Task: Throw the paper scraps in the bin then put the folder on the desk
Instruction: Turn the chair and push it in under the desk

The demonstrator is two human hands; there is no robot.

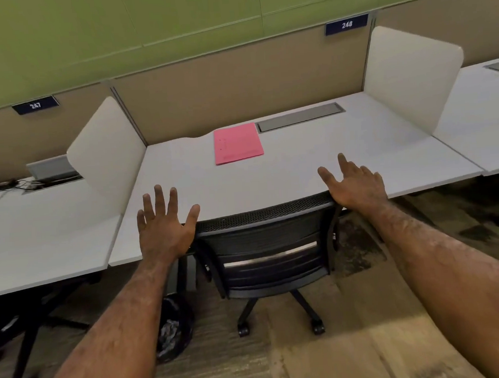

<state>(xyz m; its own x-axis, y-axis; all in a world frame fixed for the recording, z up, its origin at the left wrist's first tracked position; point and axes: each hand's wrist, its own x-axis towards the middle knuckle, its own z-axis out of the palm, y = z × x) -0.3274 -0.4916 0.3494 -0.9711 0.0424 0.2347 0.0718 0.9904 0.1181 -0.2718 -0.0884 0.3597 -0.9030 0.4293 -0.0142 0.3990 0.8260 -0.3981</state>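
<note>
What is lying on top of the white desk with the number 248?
Only a flat pink paper folder lies on the white desk; its contents are hidden. Both hands hover open, holding nothing.

Both bare forearms reach forward from the bottom corners of the view, angled inward and up toward the middle. The left hand (164, 227) is held flat with its back to the camera, all five fingers (159, 198) spread wide and pointing forward, gripping nothing. The right hand (356, 183) is likewise empty, back up, its fingers loosely splayed and tilted toward the left, thumb stretched out to the side.
</note>
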